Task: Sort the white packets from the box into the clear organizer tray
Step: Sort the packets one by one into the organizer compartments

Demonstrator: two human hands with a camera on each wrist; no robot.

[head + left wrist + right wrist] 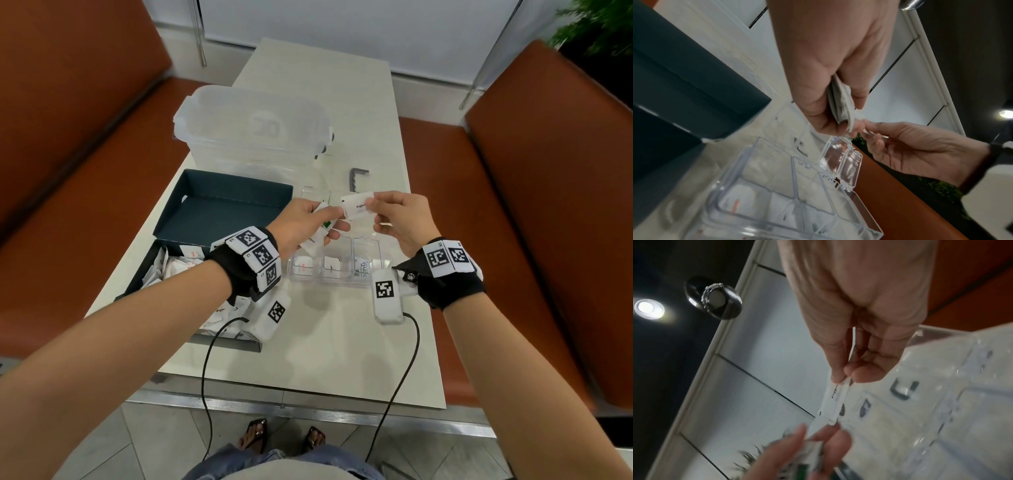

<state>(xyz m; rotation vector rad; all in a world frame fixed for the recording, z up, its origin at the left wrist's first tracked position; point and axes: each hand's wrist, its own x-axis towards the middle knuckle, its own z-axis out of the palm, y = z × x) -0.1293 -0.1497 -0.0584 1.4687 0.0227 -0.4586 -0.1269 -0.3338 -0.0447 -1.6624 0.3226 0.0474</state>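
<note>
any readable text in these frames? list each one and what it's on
"Pepper": packet pinched by the right hand.
"pper" (start hidden): packet in the left hand.
"Stevia": packet in the organizer tray.
"20": embossed on the clear bin.
Red print on packets in the box: too blurred.

Bright even daylight, wide-angle edge warping, wrist views motion-blurred, ceiling lamp (649, 309) glaring
</note>
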